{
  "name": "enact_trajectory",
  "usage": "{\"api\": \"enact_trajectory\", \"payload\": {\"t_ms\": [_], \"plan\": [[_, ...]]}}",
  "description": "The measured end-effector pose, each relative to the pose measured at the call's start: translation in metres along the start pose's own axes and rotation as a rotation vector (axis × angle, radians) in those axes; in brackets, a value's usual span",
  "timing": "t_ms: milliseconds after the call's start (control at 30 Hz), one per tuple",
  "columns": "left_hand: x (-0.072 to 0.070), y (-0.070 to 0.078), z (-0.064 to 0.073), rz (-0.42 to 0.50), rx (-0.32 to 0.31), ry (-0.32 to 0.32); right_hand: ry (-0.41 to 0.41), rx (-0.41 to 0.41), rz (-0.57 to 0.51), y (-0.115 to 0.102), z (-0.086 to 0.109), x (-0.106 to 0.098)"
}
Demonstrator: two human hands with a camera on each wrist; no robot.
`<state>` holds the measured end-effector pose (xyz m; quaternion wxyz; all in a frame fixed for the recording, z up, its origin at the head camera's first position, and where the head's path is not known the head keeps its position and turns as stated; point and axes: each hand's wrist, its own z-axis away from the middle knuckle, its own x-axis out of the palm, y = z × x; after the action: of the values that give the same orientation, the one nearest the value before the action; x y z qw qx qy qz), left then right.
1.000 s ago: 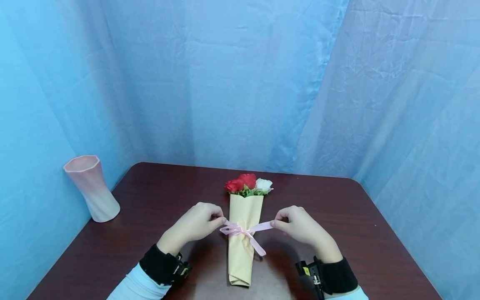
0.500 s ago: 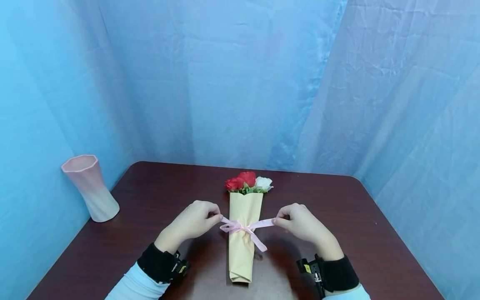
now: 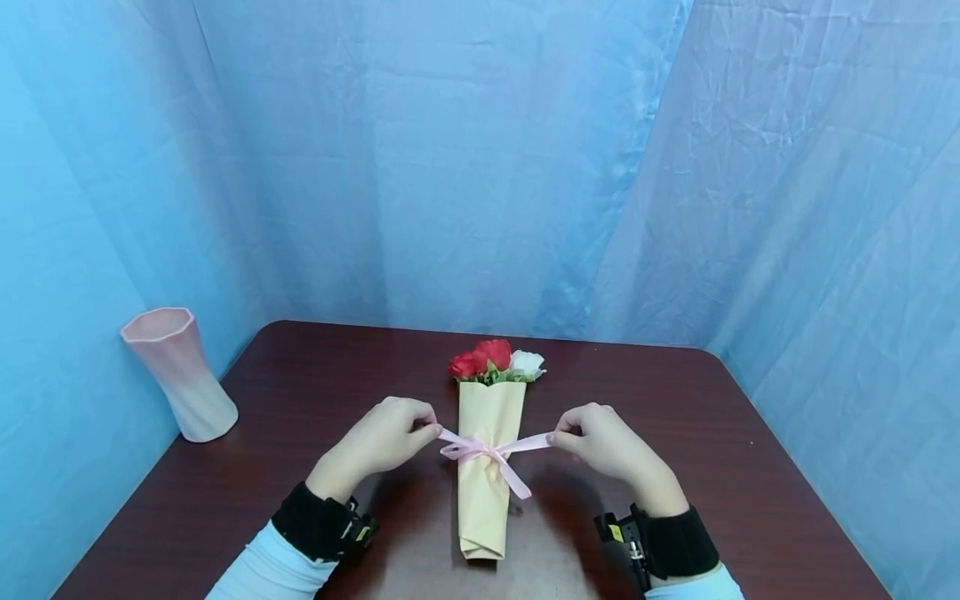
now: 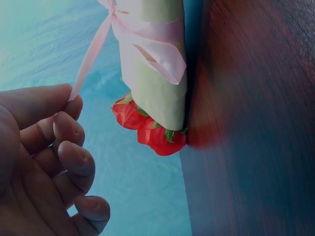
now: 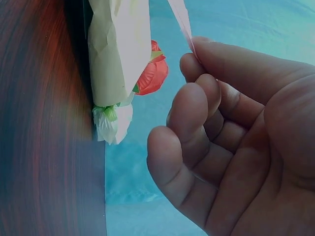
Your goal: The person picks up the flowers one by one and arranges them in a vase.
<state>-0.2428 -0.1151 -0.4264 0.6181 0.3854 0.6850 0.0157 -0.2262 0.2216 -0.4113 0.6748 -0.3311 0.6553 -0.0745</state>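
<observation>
A bouquet wrapped in cream paper (image 3: 483,517) lies on the table, its red roses (image 3: 491,354) and white rose (image 3: 527,363) pointing away from me. Round its middle runs a pink ribbon (image 3: 512,477), knotted at the front with a loop on the left and a tail hanging down to the right. My left hand (image 3: 384,437) pinches one ribbon piece between thumb and forefinger, left of the bouquet. On the other side my right hand (image 3: 603,446) pinches another end, which stretches straight from the knot. The other fingers are loosely curled in both wrist views.
A pink and white vase (image 3: 180,375) stands at the table's left edge. The dark brown table (image 3: 750,500) has rounded far corners. Blue cloth (image 3: 480,167) hangs behind it and on both sides.
Both hands have drawn slightly apart, the left one to the left and the right one a little to the right. The ribbon between them is pulled straighter. The whole scene has shifted slightly upward.
</observation>
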Motion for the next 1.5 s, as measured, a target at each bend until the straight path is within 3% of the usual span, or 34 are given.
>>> {"api": "enact_trajectory", "payload": {"t_ms": [733, 1500], "plan": [[-0.007, -0.003, 0.001, 0.012, -0.046, -0.014, 0.011, -0.001, 0.018, 0.004, 0.001, -0.004], [-0.015, -0.008, 0.003, 0.010, -0.070, 0.025, 0.028, 0.038, 0.012, 0.004, 0.001, -0.008]]}}
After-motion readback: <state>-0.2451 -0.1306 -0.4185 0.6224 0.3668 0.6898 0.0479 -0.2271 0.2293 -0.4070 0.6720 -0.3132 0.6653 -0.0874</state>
